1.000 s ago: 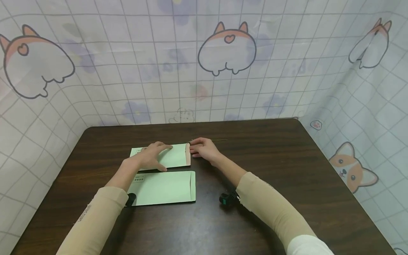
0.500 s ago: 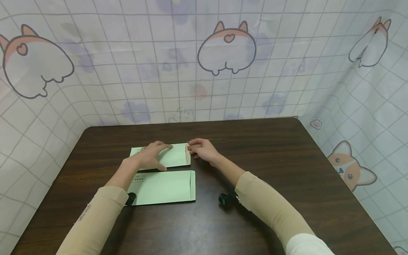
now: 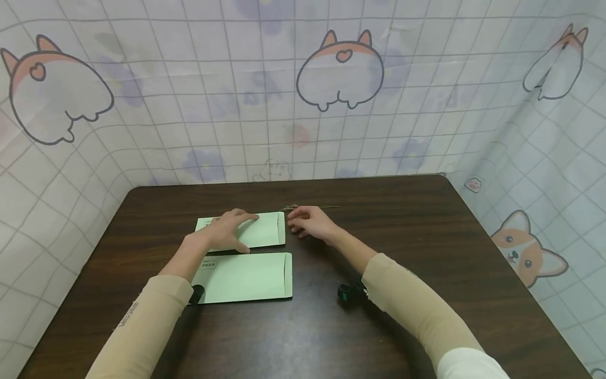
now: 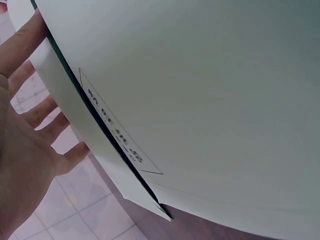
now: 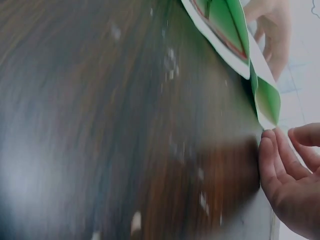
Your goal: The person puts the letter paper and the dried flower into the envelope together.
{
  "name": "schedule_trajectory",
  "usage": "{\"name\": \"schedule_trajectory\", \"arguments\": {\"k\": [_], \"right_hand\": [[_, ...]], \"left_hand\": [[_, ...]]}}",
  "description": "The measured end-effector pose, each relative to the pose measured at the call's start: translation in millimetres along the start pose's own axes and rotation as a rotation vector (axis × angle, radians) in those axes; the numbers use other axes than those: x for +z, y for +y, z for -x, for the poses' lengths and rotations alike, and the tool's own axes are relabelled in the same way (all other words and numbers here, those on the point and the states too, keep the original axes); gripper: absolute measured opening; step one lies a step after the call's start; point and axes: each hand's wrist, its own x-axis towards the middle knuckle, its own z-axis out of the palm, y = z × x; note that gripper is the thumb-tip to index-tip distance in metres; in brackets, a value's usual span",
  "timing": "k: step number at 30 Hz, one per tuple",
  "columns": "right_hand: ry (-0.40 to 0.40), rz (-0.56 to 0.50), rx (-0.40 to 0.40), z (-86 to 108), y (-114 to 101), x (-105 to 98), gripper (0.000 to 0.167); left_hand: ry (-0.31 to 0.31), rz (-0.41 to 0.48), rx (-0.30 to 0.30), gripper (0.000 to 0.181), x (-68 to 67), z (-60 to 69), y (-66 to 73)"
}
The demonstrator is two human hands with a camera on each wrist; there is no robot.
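Two pale green envelopes lie one behind the other. On the far envelope [image 3: 260, 230] my left hand [image 3: 226, 231] rests with fingers spread, thumb toward the near envelope [image 3: 246, 279]. My right hand [image 3: 312, 223] is just off the far envelope's right end, fingers loosely bent and holding nothing visible. In the right wrist view, the fingertips of the right hand [image 5: 290, 165] are close to the far envelope's end [image 5: 268, 100]; whether they touch is unclear. The near envelope's mouth [image 5: 235, 20] gapes there, with a reddish-brown edge inside. The left wrist view shows printed text on the near envelope [image 4: 200, 100].
A thin dried stalk [image 3: 326, 206] lies behind my right hand on the dark wooden table [image 3: 293, 342]. Small black devices sit at both wrists, the right device [image 3: 350, 293] showing green. A patterned curtain [image 3: 265, 105] stands behind the table.
The pinkish-brown strip at the far envelope's right end no longer shows; that end looks green. My right hand has moved slightly right, off the envelope. The left hand stays put.
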Motion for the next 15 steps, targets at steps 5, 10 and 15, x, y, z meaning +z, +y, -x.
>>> {"name": "schedule_trajectory", "arguments": {"k": [5,10,15], "right_hand": [[0.052,0.071,-0.001,6.0,8,-21,0.024],[0.192,0.166,0.006,12.0,15,-43,0.025],[0.315,0.197,0.052,15.5,19,-61,0.025]], "left_hand": [[0.003,-0.005,-0.001,0.091,1.4,-0.4,-0.8],[0.005,-0.002,0.001,0.091,2.4,-0.9,-1.3],[0.008,-0.009,-0.002,0.091,2.8,0.4,-2.0]]}}
